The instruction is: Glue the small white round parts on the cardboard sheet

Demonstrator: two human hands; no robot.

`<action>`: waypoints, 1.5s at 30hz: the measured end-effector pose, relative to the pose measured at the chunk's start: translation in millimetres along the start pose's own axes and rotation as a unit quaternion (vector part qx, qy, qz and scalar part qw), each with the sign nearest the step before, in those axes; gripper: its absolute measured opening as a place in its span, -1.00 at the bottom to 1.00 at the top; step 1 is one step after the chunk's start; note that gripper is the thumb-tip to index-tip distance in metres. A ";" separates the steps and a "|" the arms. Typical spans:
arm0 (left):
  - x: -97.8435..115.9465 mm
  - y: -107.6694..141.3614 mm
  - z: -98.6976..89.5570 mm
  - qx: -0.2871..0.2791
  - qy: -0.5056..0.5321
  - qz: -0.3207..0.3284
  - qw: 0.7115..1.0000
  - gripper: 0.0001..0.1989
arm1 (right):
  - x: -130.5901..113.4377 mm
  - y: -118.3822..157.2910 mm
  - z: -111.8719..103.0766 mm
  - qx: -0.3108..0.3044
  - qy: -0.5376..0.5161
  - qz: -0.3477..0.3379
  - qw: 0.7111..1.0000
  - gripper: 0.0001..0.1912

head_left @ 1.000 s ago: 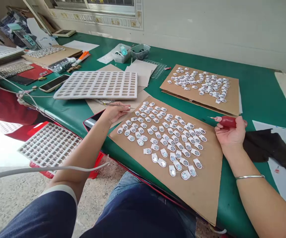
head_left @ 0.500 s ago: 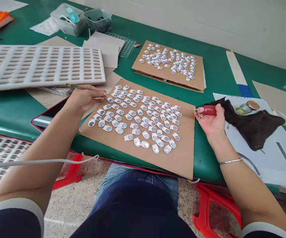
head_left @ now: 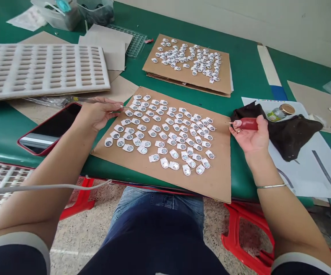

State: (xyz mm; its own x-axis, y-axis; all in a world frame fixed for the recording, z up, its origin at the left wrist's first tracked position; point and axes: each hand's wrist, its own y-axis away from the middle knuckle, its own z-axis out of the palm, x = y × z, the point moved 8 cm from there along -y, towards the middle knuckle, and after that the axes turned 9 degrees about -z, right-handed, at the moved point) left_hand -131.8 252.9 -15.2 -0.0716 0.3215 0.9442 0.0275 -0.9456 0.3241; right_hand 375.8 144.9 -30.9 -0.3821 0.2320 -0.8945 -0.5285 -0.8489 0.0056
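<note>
A brown cardboard sheet (head_left: 211, 183) lies before me, covered with rows of small white tabbed pieces (head_left: 160, 144) bearing round silvery faces. At its upper left edge, my left hand (head_left: 98, 114) is closed around slim metal tweezers (head_left: 88, 100), their tip close to the nearest pieces. Beyond the right edge, my right hand (head_left: 251, 140) is palm up, fingers closed around a red bottle (head_left: 249, 123) with a thin needle tip. That tip points left, over the sheet's right edge and apart from the pieces.
A second cardboard stack (head_left: 151, 68) with similar pieces lies farther back. To the left are a white slotted foam tray (head_left: 78, 68) and a phone (head_left: 43, 131). A dark cloth (head_left: 288, 139) and a small jar (head_left: 281, 111) lie at right. Plastic tubs (head_left: 96, 15) stand behind.
The view has shifted, so the background things sit farther left and higher, and more of the phone shows. Both hands keep their holds, with little movement relative to the sheet.
</note>
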 end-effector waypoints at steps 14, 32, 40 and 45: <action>-7.0 15.6 54.1 -0.039 0.021 -0.018 0.999 -0.83 | -13.4 -28.7 -46.3 0.047 -0.029 0.046 0.997 -0.57; 41.4 29.9 115.1 -0.096 -0.099 0.099 0.986 -0.86 | -46.3 -67.2 -94.6 0.026 0.077 -0.019 0.997 -0.53; 41.7 33.5 190.3 -0.205 -0.296 0.172 0.917 -0.82 | -46.2 -61.7 -31.9 -0.128 0.114 -0.054 0.984 -0.54; 34.8 43.2 229.2 -0.276 -0.404 0.212 0.846 -0.87 | -28.6 -49.9 38.6 -0.142 0.110 -0.067 0.982 -0.53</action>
State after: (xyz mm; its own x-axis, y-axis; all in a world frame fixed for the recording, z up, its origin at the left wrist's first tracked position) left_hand 95.3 234.6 45.1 0.5397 -0.3353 0.7722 -0.6057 -0.7917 0.0796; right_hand 383.9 198.9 11.7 -0.1349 0.2690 -0.9536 -0.3187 -0.9231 -0.2153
